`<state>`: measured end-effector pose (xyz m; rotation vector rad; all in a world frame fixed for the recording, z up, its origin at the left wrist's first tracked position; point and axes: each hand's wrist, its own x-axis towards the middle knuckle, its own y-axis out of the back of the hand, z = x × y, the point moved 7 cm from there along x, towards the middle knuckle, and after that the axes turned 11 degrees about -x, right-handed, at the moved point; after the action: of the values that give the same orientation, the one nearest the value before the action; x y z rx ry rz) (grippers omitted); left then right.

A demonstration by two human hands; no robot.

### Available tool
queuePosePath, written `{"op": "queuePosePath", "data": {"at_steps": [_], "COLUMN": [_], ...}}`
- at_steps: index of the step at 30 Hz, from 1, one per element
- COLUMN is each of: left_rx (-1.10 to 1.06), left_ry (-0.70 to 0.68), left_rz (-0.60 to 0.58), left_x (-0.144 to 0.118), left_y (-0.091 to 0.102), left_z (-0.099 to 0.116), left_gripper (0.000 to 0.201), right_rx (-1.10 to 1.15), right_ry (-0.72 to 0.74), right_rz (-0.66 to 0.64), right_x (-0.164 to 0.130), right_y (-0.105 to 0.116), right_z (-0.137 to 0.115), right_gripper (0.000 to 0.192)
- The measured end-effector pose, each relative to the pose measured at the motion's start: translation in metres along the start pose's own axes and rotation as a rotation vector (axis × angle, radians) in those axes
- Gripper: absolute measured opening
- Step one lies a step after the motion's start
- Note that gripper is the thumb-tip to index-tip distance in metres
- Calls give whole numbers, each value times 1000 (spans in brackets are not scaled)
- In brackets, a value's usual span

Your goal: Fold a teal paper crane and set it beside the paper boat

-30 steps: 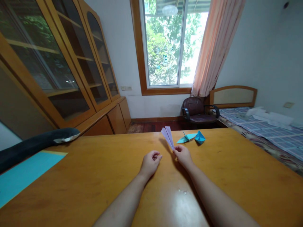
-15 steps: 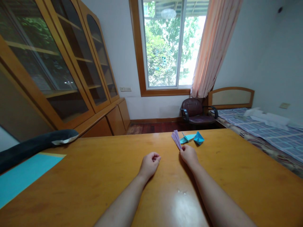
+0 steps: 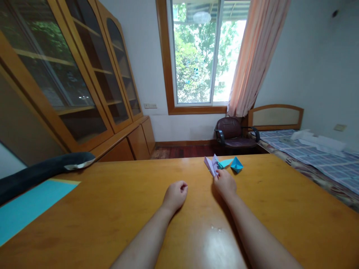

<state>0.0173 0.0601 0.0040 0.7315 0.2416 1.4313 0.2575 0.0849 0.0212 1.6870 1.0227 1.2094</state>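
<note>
A light purple paper plane (image 3: 211, 165) stands near the far edge of the table, its folded wings fanned out. My right hand (image 3: 225, 183) is closed on its near end, the fingertips pinching the paper. Just behind that hand lies a flat blue folded paper piece (image 3: 226, 163), partly covered by the plane and my fingers. To its right sits a blue folded paper shape (image 3: 237, 165) with raised points. My left hand (image 3: 175, 195) rests on the tabletop as a loose fist, apart from the papers, with nothing seen in it.
The yellow-brown wooden table (image 3: 126, 209) fills the foreground. At its left lie blue sheets (image 3: 36, 209) and a dark curved cushion-like object (image 3: 50, 166). Beyond the table are a glass-doored cabinet (image 3: 112, 129), a brown armchair (image 3: 235, 138) and a bed (image 3: 314, 157).
The purple plane's wings have spread wider apart at my right fingertips. My left hand has curled slightly more and shifted a little left. The view has turned slightly.
</note>
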Motion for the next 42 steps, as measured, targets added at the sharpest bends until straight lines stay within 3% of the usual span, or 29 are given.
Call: {"op": "queuePosePath", "data": {"at_steps": [5,12,22,29,35,42], "left_rx": [136,189,251,387,435,425], "left_ry": [-31,-59,-114,8,95,102], "left_rz": [-8,-71,-99,-160,-198,-216], "left_x": [0,-1,-1,-3,-4,-5], "left_y": [5,-1,-8,-12,-16,-18], "left_z": [6,11,8,3,-1,-5], "left_gripper": [17,18,19,39,52,55], "right_rx": [205,326,218,99,42,50], "right_ry": [324,562,624,599,609,609], "right_rz": [111,-98,-237,-366,-408,-423], "right_x": [-14,-38,-50,-56,-59,-59], "right_y": [6,3,-15,-25,-29,-31], "right_z": [-31,-68,-79,-82,-84,-82], "right_gripper": [27,25,36,54,57,58]}}
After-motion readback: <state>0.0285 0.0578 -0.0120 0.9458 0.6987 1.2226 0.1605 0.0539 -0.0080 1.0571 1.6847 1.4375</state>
